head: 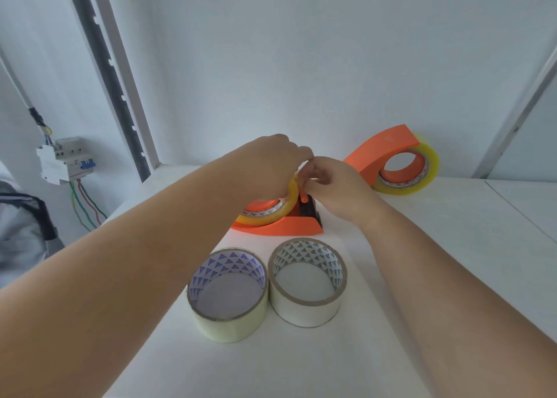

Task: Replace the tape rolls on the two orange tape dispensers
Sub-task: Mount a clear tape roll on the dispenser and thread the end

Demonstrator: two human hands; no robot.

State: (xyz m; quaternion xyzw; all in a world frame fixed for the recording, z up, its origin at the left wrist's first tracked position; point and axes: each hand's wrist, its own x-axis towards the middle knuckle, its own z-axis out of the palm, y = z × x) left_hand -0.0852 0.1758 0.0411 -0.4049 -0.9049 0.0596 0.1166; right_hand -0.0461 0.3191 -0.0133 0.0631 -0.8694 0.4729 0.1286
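Observation:
An orange tape dispenser [280, 227] lies on its side at the middle of the white table [422, 277], with a yellowish tape roll [271, 213] seated in it. My left hand [271, 159] grips the top of that roll. My right hand [328, 180] pinches at the roll's upper edge beside the dispenser's black cutter end [309, 209]; what the fingertips hold is too small to tell. A second orange dispenser [382, 153] with its own yellow tape roll [419, 171] rests at the back right against the wall. Two nearly used-up rolls stand in front: one with a purple-patterned core [227, 295], one with a grey-patterned core [307, 283].
A white wall rises just behind the table. At the left, beyond the table edge, a circuit breaker [64, 161] with coloured wires hangs on a post. A grey bag [21, 225] sits at the far left. A table seam runs along the right side.

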